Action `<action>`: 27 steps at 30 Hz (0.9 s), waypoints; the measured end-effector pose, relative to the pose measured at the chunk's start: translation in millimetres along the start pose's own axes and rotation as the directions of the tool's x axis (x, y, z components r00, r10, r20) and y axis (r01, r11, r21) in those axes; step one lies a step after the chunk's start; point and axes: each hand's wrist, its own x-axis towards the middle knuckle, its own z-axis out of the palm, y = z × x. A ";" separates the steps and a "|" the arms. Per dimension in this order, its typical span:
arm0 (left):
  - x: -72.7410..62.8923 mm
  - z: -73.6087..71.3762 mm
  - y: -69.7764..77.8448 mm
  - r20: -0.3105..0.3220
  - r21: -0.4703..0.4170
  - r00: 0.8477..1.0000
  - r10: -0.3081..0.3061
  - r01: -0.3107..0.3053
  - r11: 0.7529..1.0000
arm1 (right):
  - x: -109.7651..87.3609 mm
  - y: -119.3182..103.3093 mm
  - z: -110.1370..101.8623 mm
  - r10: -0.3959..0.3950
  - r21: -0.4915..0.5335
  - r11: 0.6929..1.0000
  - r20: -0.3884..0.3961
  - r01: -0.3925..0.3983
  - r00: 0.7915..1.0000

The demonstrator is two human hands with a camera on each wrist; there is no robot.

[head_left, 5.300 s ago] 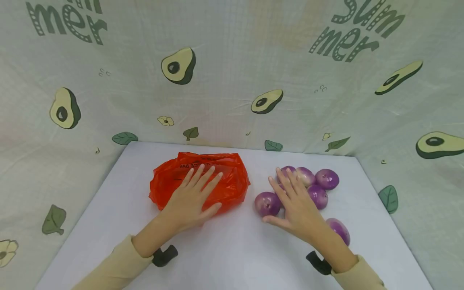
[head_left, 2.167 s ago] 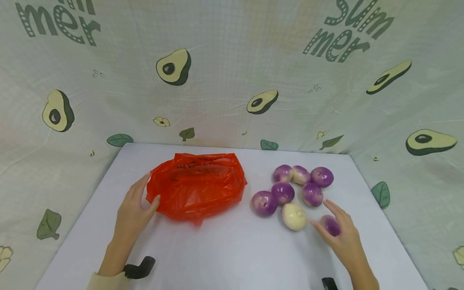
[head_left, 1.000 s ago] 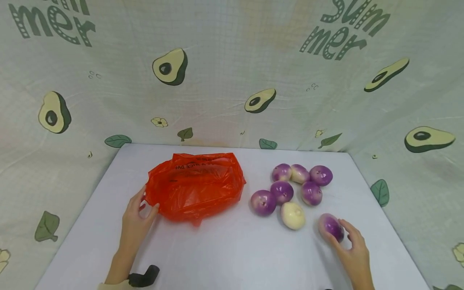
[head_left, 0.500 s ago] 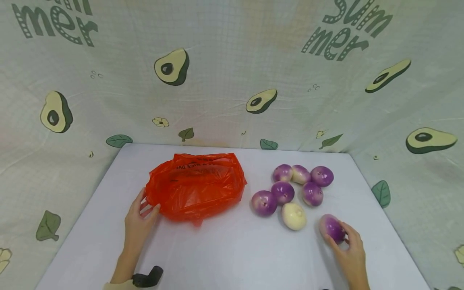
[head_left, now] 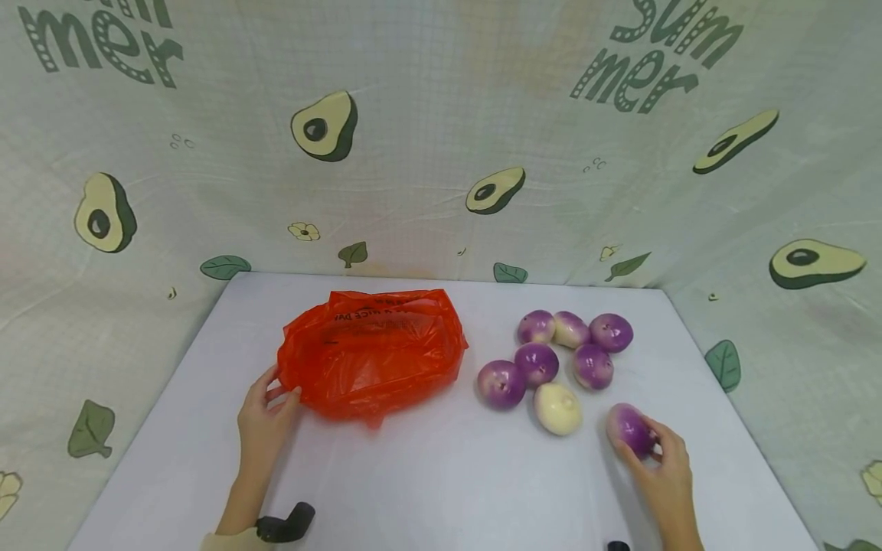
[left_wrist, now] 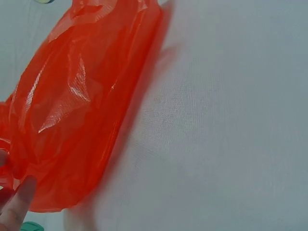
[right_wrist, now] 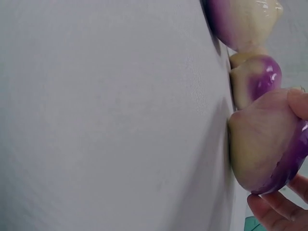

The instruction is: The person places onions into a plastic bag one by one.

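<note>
Your right hand (head_left: 663, 476) pinches the nearest onion (head_left: 628, 430), thumb on one side and fingers on the other; whether its underside touches the table (head_left: 448, 482) can't be told. The skin looks glossy, so a light pinch could let it slip and roll. Your left hand (head_left: 265, 422) holds the bag (head_left: 406, 390) at its left edge between thumb and fingers, how firmly isn't clear. Its mouth gapes, but the film looks thin: a hard tug might tear it or fold the rim inward. Left of your pinched onion lies a pale onion (head_left: 558, 409), with six others (head_left: 501, 384) beyond; a low leftward sweep could scatter them.
</note>
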 end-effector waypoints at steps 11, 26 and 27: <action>1.5 1.1 3.2 0.002 0.006 1.000 -0.022 0.022 1.000 | 0.0 -1.0 0.8 -0.002 0.002 1.000 -0.015 0.002 1.000; 0.7 -1.2 7.6 0.020 0.011 0.999 -0.048 0.048 0.999 | -0.7 -1.5 1.5 -0.025 0.026 0.999 -0.063 0.027 0.998; 0.8 -1.2 7.6 0.020 0.010 0.999 -0.049 0.049 0.999 | -0.7 -1.3 1.6 -0.024 0.023 0.999 -0.061 0.025 0.998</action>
